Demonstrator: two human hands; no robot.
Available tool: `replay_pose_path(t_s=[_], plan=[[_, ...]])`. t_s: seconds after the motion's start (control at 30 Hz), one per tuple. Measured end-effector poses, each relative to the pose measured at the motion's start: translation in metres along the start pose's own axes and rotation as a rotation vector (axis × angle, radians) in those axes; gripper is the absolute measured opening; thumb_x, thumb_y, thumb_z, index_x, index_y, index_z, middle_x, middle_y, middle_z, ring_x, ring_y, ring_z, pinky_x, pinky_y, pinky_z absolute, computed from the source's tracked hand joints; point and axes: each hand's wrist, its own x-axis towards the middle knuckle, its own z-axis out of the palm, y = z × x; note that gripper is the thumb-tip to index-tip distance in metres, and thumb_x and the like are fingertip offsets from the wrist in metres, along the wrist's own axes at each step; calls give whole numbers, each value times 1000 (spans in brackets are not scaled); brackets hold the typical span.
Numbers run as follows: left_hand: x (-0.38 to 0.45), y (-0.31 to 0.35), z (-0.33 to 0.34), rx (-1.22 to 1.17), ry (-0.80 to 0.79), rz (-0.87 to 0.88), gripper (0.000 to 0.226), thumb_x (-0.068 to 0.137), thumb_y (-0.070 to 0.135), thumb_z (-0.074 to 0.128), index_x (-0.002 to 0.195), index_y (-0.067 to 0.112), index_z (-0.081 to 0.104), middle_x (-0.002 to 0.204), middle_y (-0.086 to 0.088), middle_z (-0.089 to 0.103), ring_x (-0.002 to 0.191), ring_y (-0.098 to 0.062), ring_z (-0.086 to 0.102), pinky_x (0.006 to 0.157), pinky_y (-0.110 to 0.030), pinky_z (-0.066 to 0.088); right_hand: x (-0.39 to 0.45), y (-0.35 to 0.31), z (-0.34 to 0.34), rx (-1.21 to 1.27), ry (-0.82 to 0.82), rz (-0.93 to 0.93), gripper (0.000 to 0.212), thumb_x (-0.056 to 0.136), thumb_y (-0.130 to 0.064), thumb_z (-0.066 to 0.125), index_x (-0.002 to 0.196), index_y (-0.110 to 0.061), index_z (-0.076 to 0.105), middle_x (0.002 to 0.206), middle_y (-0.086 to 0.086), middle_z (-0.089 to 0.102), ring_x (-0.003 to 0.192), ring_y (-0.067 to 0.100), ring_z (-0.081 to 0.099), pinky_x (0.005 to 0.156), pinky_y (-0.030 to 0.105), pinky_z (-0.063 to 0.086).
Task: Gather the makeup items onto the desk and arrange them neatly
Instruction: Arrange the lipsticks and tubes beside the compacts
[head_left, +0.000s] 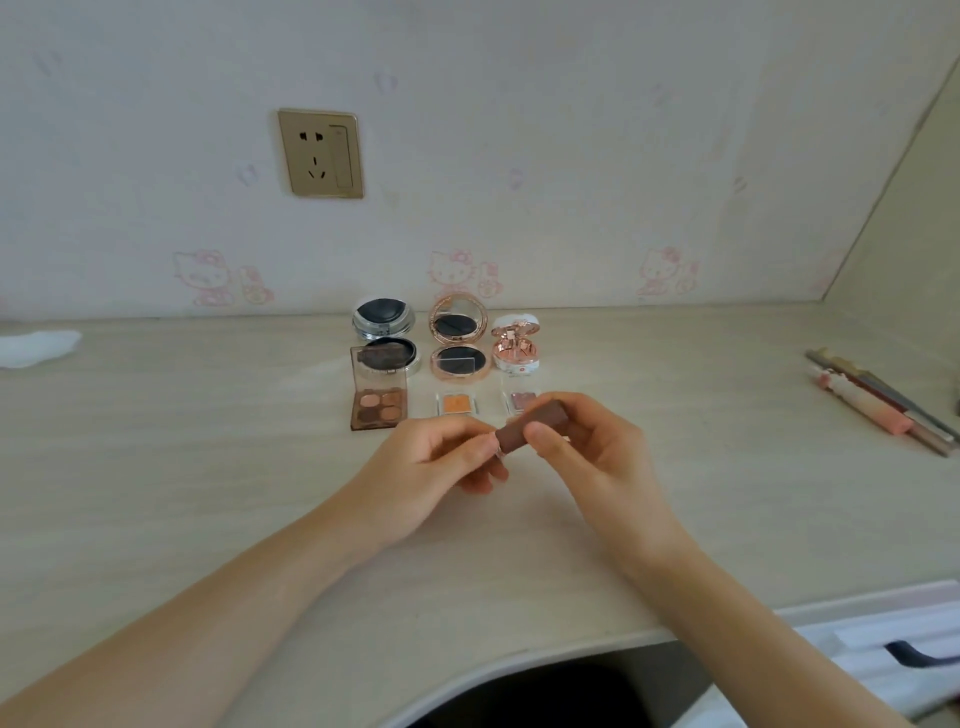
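A brown lipstick tube is held above the desk between both hands. My right hand grips its upper part and my left hand pinches its lower end. Behind them stand three open compacts: a silver one, a rose-gold one and a small white and pink one. In front of those lie an open brown eyeshadow palette, a small orange pan and a pinkish pan, partly hidden by my right hand.
Several slim pink and brown makeup sticks lie at the desk's right side. A white tissue sits far left. A wall socket is on the wall behind. A white drawer with a dark handle is at the lower right.
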Motion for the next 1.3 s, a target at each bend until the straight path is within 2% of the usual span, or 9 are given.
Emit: replay_pose_path(t_s=[0.1, 0.2, 0.4, 0.53, 0.63, 0.77, 0.9, 1.03, 1.3], plan=[[-3, 0, 0, 165, 12, 45, 11, 94, 22, 60, 102, 20, 68, 88, -5, 71, 78, -14, 66, 71, -27, 51, -1, -1, 2, -79, -10, -5, 5, 87, -16, 62, 90, -17, 66, 85, 5, 71, 89, 26, 66, 85, 48, 51], [-5, 1, 6, 407, 50, 98, 22, 92, 42, 55, 86, 22, 60, 69, 0, 60, 60, -12, 48, 58, -29, 38, -2, -1, 5, -152, -8, -21, 5, 87, -22, 63, 92, -24, 65, 85, 0, 70, 87, 19, 65, 79, 38, 51], [-9, 7, 10, 518, 87, 139, 39, 92, 52, 45, 72, 18, 42, 54, 9, 39, 50, -8, 35, 48, -23, 29, -1, -3, 5, -45, -25, 5, 8, 89, -21, 61, 91, -14, 66, 86, 15, 69, 89, 35, 64, 84, 58, 48], [-7, 10, 9, 483, 73, 136, 42, 92, 47, 52, 68, 13, 42, 54, 11, 34, 52, -6, 33, 50, -22, 27, -1, -6, 5, 32, -63, 46, 18, 89, -19, 60, 91, -1, 65, 88, 23, 67, 88, 30, 64, 88, 43, 49], [-5, 11, 7, 415, 50, 130, 41, 91, 41, 58, 69, 10, 43, 54, 12, 34, 52, -5, 33, 51, -21, 26, -2, -7, 4, 109, -72, 57, 18, 89, -15, 59, 96, 1, 63, 90, 26, 67, 93, 37, 63, 89, 47, 49], [-5, 10, 4, 346, 26, 136, 41, 90, 41, 61, 73, 6, 47, 55, 14, 34, 52, -4, 32, 49, -19, 26, -3, -6, 5, 130, -74, 74, 17, 88, -16, 60, 99, -2, 63, 91, 27, 67, 94, 34, 64, 90, 41, 50], [-7, 1, 8, 285, 47, 82, 34, 83, 49, 67, 84, 18, 53, 51, 14, 38, 50, -7, 32, 47, -18, 24, -3, -4, 3, 94, -47, 118, 18, 84, -18, 64, 92, -3, 63, 90, 24, 67, 97, 14, 62, 89, 25, 50], [-8, -4, 7, 240, 59, 45, 24, 87, 42, 64, 92, 27, 45, 51, 10, 38, 48, -8, 29, 44, -17, 23, -1, -4, 1, 119, -18, 174, 18, 86, -23, 62, 95, -8, 63, 92, 14, 72, 90, 16, 62, 75, 26, 48], [-8, -6, 7, 225, 36, 41, 18, 94, 35, 55, 92, 24, 42, 61, 5, 46, 55, -11, 34, 51, -20, 29, 2, -4, -10, 404, 175, 280, 9, 91, -19, 57, 88, -18, 65, 90, 6, 71, 81, 14, 57, 73, 31, 44]])
